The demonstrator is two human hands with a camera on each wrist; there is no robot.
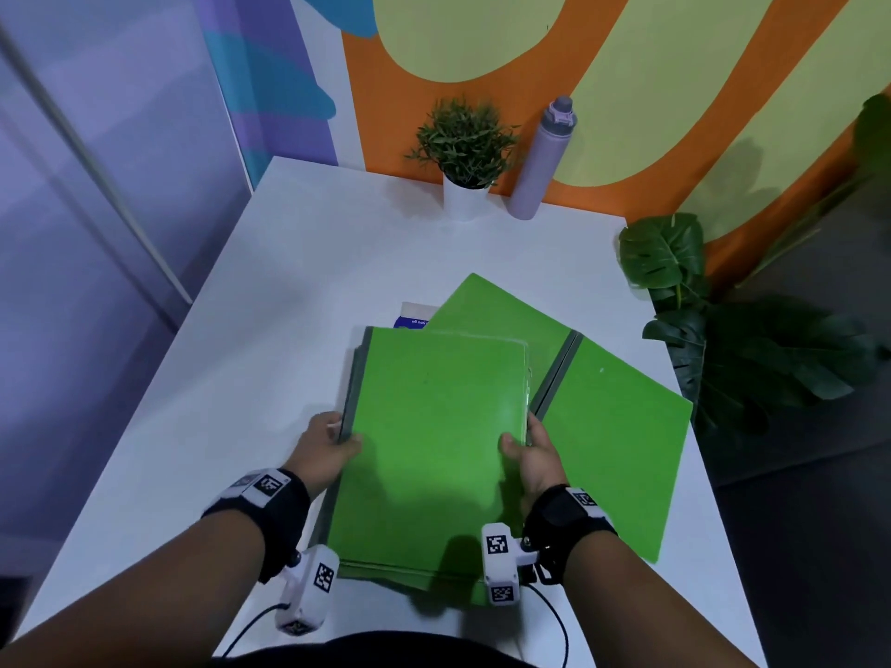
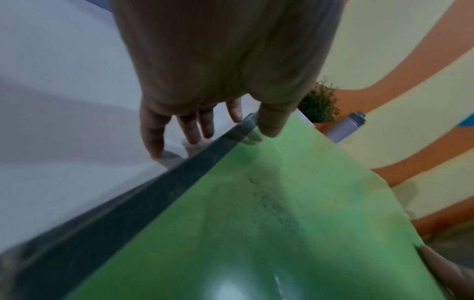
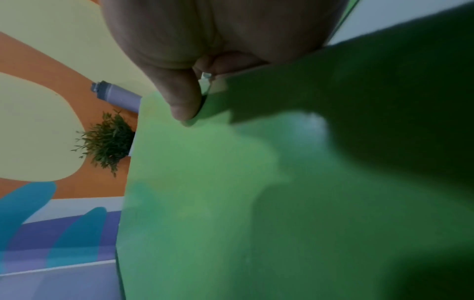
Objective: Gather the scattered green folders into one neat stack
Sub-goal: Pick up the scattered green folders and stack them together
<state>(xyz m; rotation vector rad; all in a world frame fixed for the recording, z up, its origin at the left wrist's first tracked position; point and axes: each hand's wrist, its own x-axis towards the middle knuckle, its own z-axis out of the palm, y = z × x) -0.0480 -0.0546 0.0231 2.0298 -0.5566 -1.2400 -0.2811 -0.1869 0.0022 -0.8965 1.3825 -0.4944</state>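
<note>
The bundle of flat green card folders (image 1: 429, 441) is pinched at both side edges by the left hand (image 1: 328, 450) and right hand (image 1: 533, 458); edges should be squared before lowering onto the open green folder (image 1: 612, 436).

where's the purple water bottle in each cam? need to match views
Head: purple water bottle stands upright at the table's far edge, top centre, against the wall.
Left wrist: right of centre at the picture's right side, lying tilted in the picture, past the far corner of the green folder.
Right wrist: upper left, tilted, above the folder's edge.
Shared landmark: the small potted plant beside the bottle, in all three views.
</note>
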